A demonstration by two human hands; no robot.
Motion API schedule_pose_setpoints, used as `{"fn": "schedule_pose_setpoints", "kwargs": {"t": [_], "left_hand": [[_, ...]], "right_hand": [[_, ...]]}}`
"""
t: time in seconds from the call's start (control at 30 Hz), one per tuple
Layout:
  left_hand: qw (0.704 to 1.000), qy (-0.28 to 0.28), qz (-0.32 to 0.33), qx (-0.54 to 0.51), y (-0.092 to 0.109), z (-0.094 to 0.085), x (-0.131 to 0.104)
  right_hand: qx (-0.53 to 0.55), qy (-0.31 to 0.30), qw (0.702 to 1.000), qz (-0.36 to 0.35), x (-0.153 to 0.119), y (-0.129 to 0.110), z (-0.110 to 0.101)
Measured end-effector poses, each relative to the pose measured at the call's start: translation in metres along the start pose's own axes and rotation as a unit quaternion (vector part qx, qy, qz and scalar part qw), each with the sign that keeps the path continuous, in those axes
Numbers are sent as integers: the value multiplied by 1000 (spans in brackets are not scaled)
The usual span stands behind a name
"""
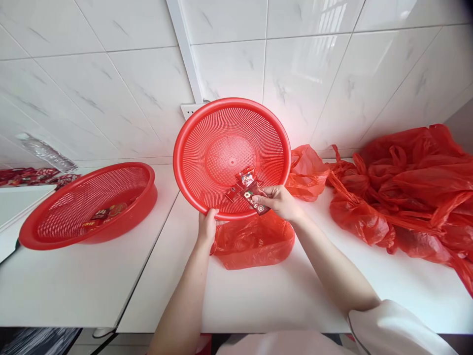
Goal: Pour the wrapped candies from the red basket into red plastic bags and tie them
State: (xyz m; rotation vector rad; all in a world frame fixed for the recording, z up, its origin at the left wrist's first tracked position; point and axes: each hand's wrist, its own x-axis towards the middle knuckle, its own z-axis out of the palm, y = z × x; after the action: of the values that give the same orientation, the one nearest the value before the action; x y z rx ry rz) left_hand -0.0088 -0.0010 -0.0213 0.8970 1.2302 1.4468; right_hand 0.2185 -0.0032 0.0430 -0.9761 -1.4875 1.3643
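A red perforated plastic basket [232,133] is tilted toward me, its lower rim over an open red plastic bag [254,246]. My left hand [207,228] is closed around the basket's lower rim, thumb on top, close to the bag's left edge. Inside the basket's lower right, my right hand [277,202] pinches a dark red snack packet [255,197] with printed flowers. Other small red packets [246,176] lie against it; I cannot tell whether the fingers hold those too. The bag stands on the white table [240,301], its contents hard to make out.
At left sits a second red basket [136,217] with several packets inside. Behind it are a clear plastic container [48,153] and more red packets [33,176]. Filled red bags [417,197] crowd the right side, beside a smaller red bag [306,172]. A tiled wall [314,74] closes the back.
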Motion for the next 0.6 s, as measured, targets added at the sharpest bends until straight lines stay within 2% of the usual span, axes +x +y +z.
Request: {"fn": "schedule_pose_setpoints", "kwargs": {"t": [0.23, 0.33, 0.4, 0.53, 0.6], "left_hand": [[1000, -13, 3, -17, 3, 2, -3], [1000, -11, 1, -13, 3, 2, -3], [1000, -6, 2, -9, 3, 1, -2], [1000, 8, 4, -10, 0, -1, 0], [1000, 13, 3, -16, -2, -2, 1]], "right_hand": [[88, -6, 996, 26, 0, -1, 3], [121, 24, 991, 49, 3, 1, 5], [105, 37, 993, 47, 4, 2, 6], [5, 43, 999, 28, -1, -4, 3], [-46, 21, 999, 17, -3, -7, 1]]}}
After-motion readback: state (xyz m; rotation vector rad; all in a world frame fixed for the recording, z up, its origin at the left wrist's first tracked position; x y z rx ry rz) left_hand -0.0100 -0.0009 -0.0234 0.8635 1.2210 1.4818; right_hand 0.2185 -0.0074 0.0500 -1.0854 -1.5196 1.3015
